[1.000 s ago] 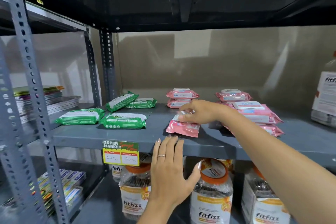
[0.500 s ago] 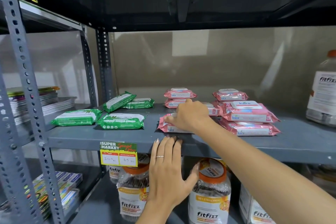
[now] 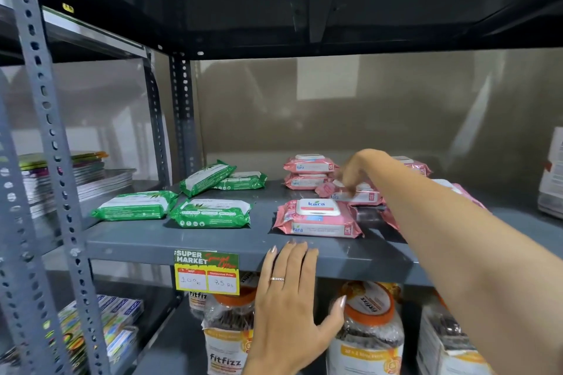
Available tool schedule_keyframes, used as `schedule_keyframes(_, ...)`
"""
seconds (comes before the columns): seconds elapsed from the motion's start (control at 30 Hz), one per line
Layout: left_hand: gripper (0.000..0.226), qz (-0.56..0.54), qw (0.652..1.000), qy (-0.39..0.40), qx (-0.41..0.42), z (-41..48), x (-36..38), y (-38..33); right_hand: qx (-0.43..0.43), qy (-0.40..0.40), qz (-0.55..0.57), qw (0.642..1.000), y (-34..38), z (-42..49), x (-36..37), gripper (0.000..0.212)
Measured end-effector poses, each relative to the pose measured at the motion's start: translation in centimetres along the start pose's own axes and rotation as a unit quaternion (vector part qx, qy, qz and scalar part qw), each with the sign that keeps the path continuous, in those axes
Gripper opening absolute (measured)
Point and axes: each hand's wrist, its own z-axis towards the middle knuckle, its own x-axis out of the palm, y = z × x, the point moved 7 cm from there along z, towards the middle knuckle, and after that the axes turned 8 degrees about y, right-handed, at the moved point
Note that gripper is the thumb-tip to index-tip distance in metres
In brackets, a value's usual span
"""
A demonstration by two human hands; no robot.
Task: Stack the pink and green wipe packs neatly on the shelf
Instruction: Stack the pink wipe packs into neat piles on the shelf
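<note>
Where the grey metal shelf [image 3: 213, 240] spans the frame at mid height, shown carrying two groups of wipe packs, green to the left and pink to the right. Right arm extended across the shelf from lower right toward the back, right hand [image 3: 358, 170] bent down at the wrist, fingers [image 3: 350, 190] curled onto a pink pack [image 3: 359, 195] lying mid-depth; contact evident, but whether closed into a hold cannot be told. Left hand [image 3: 289, 292] spread flat against the shelf's front edge, fingers apart and straight, gripping nothing, ring on one finger. Front pink pack [image 3: 316, 219] lying flat near the front lip, lid up, just above the left fingertips and clear of the right hand. Two pink packs stacked [image 3: 309, 172] at the back, left of the right hand; further pink packs [image 3: 417, 166] partly hidden behind the forearm. Four green packs: two front packs flat and side by side, front-left green pack [image 3: 134, 205] and front-right green pack [image 3: 211, 213], behind them a tilted green pack [image 3: 207, 176] leaning on a flat rear green pack [image 3: 246, 180]. Lower level holding fitfizz jars [image 3: 365, 341] with orange lids. Price label [image 3: 206, 272] fixed to the front edge, left of the left hand. Stacked books [image 3: 76, 173] on the neighbouring rack at far left.
</note>
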Motion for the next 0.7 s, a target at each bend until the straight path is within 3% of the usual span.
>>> schedule_keyframes(0.3, 0.074, 0.007, 1.0, -0.016, 0.003, 0.0, 0.1, -0.1, -0.06, 0.002, 0.02, 0.998, 0.0, -1.3, -2.2, 0.084)
schedule_keyframes(0.5, 0.071, 0.0, 0.999, -0.035, -0.005, -0.1, 0.2, -0.2, -0.151, -0.043, -0.023, 0.987, 4.1, -7.5, -3.9, 0.077)
schedule_keyframes(0.6, 0.071, 0.0, 0.999, -0.04, -0.009, 0.0, 0.3, -0.3, -0.2, -0.033, -0.116, 0.972, 7.0, -8.8, -1.1, 0.076)
schedule_keyframes(0.7, 0.071, -0.003, 0.999, -0.039, -0.01, 0.0, 0.4, -0.3, -0.208, -0.072, -0.142, 0.965, 7.6, -9.2, -0.2, 0.086)
